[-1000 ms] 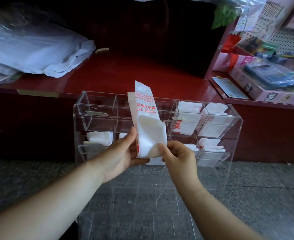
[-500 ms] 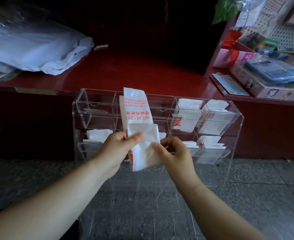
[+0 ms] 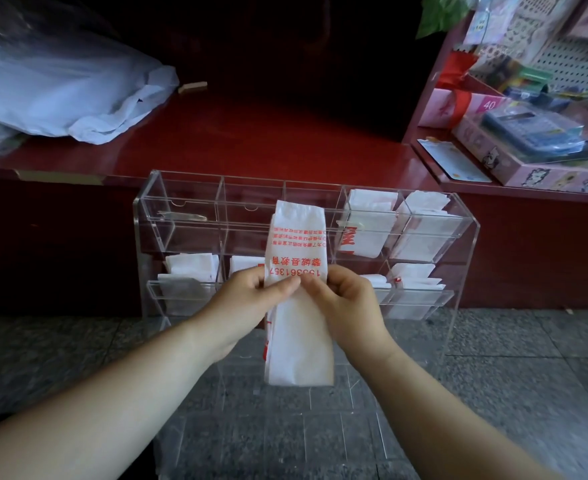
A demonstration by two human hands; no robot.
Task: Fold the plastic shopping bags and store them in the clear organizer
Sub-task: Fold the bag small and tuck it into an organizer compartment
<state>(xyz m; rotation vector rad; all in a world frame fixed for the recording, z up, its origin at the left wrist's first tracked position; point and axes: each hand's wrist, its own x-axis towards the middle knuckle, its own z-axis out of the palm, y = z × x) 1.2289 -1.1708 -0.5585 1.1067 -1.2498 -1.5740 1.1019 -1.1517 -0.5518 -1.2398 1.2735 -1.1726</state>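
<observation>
Left hand (image 3: 244, 303) and right hand (image 3: 351, 303) pinch the folded bag (image 3: 299, 341).

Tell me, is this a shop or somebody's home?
Most likely a small shop, perhaps stationery: a long red counter, a pegboard rack hung with sticker sheets, and a pink box tagged 40 among packaged goods.

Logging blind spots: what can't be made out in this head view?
Head view only:
The bag, middle fold: under the pinching left hand and right hand.
The organizer, lower middle compartments: behind bag and hands.
Its small red print: too small.
The pile of loose bags: cut by left edge.
The shelf goods: blurred, cut by right edge.
</observation>
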